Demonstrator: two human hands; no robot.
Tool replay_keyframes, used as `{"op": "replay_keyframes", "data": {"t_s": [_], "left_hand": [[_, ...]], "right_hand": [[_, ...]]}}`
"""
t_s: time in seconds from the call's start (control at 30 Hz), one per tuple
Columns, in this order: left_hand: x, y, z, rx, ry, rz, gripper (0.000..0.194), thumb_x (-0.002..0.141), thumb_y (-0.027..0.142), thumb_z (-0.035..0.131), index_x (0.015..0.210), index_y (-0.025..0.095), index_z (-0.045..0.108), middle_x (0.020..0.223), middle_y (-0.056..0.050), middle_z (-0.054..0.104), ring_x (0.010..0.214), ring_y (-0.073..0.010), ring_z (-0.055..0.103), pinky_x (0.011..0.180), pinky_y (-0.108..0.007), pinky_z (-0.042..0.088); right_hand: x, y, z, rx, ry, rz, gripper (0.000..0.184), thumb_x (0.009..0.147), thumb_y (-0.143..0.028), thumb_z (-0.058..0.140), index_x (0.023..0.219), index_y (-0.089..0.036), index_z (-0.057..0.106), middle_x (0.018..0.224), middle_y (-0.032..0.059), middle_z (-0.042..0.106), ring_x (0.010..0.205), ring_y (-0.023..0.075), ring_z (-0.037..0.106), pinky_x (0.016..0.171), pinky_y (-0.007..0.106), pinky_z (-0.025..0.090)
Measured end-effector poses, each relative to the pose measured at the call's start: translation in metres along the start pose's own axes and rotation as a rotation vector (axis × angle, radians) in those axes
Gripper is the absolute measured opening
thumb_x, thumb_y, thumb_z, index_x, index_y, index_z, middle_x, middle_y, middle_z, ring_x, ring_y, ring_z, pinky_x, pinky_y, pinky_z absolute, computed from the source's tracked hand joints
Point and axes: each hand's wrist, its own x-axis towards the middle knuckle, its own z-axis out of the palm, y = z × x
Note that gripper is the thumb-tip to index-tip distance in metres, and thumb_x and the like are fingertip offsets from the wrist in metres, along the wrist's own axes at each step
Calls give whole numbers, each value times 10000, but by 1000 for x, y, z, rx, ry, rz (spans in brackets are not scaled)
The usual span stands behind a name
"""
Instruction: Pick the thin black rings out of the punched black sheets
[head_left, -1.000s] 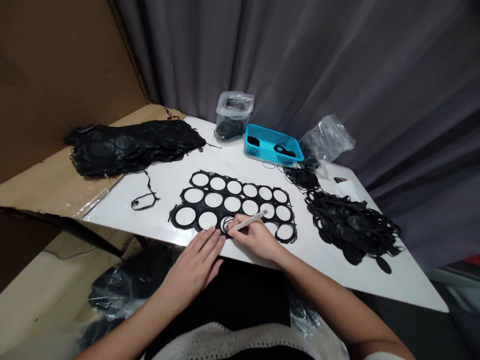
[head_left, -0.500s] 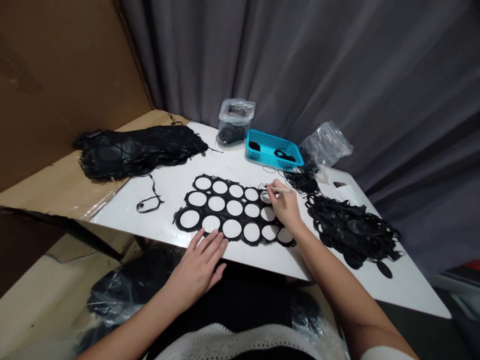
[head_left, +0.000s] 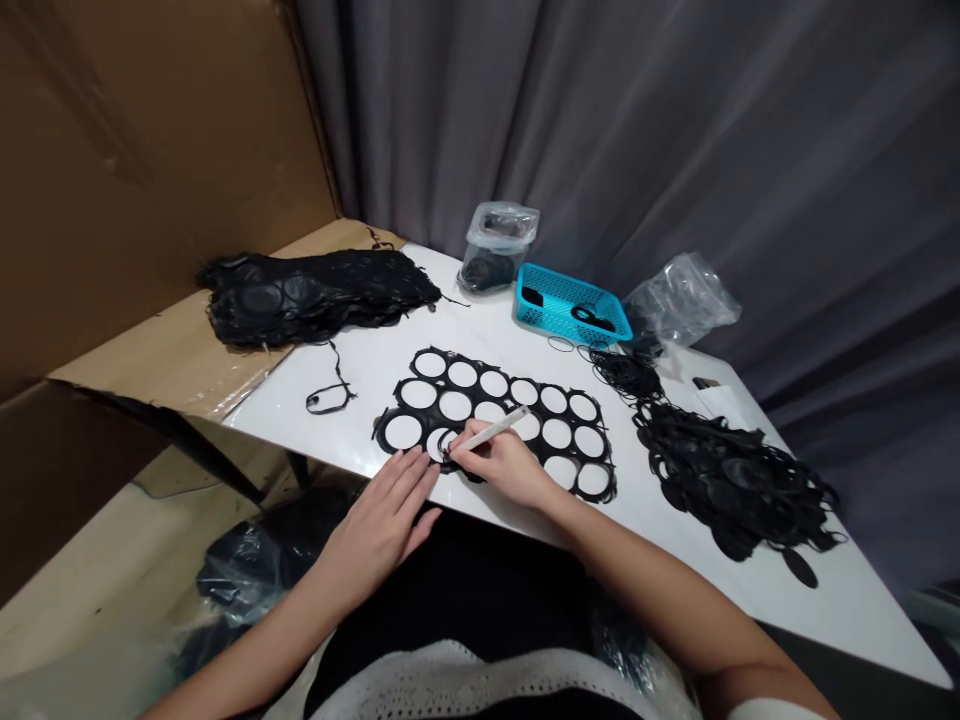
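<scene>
The left hand (head_left: pixel 390 510) lies flat, fingers extended, at the near edge of the black perforated sheet (head_left: pixel 480 396). The right hand (head_left: pixel 499 462) pinches a slim white pen-like tool (head_left: pixel 495 428), its lower end at a hole in the sheet's nearest row. The sheet lies on the white table (head_left: pixel 630 560), between a stack of black sheets (head_left: pixel 315 292) and a tangled heap of black scraps (head_left: pixel 739 475). Beyond it sits a blue plastic basket (head_left: pixel 555 318).

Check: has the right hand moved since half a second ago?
Yes. The right hand has moved left and back, from the far edge of the black sheet to its near edge.
</scene>
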Motion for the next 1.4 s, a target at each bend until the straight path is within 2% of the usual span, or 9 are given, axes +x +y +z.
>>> {"op": "replay_keyframes", "data": {"t_s": [0.4,0.6,0.7,0.77,0.87,0.93,1.03,1.27,1.4], "left_hand": [[-1,3,-2,23,2,-17,408,984,218,555,1383,134,548,1365,-130,630,1341,-291,521,1167,-493,362],[3,1,-5,24,-32,-11,405,978,199,543,1381,166,559,1337,-105,656,1301,-291,549,1140,-499,380],[5,0,-6,23,-24,-2,374,968,194,549,1338,158,591,1302,-111,674,1258,-302,574,1100,-515,408],[7,0,-7,25,-26,5,346,964,198,555,1301,145,611,1283,-120,682,1236,-313,583,1069,-521,426],[7,0,-9,18,-29,8,346,965,205,554,1300,144,608,1278,-124,683,1236,-317,579,1056,-516,430],[6,0,-10,8,-28,12,364,966,212,552,1320,135,591,1285,-127,678,1246,-318,573,1068,-517,422],[1,-3,-12,-20,-28,18,408,969,211,556,1366,117,547,1330,-143,646,1287,-306,551,1102,-498,408],[-15,-20,-17,40,66,-122,479,965,263,597,1412,119,499,1338,-184,616,1296,-327,546,1083,-496,450],[-19,-23,-17,35,48,-112,510,979,260,574,1462,140,457,1363,-167,614,1305,-309,553,1092,-477,461]], "right_hand": [[1,3,6,-85,-21,-64,105,891,-257,602,796,-212,601,888,1,689,877,174,626,805,292,454],[-12,10,15,-462,-41,-443,132,974,-224,517,867,-211,592,1004,79,711,954,218,606,847,361,437],[-5,13,6,-641,-71,-566,112,965,-190,487,952,-205,597,1103,116,697,998,249,589,850,388,411],[10,16,-15,-638,74,-520,162,965,-183,442,893,-209,584,1005,101,694,929,241,593,825,373,413],[38,19,-54,-560,445,-299,202,958,-230,439,772,-221,518,838,59,658,757,210,574,740,334,410],[52,18,-70,-490,529,-189,186,932,-282,490,757,-223,502,799,33,646,688,187,553,684,306,396],[58,8,-59,-352,416,-98,198,891,-328,548,727,-220,515,733,1,631,664,170,551,651,282,389],[43,-18,20,-103,-50,-138,149,885,-318,575,777,-216,571,905,7,706,826,173,617,731,280,438],[40,-17,31,-74,-141,-104,153,875,-302,588,753,-215,556,899,-1,700,795,159,599,709,273,432]]}}
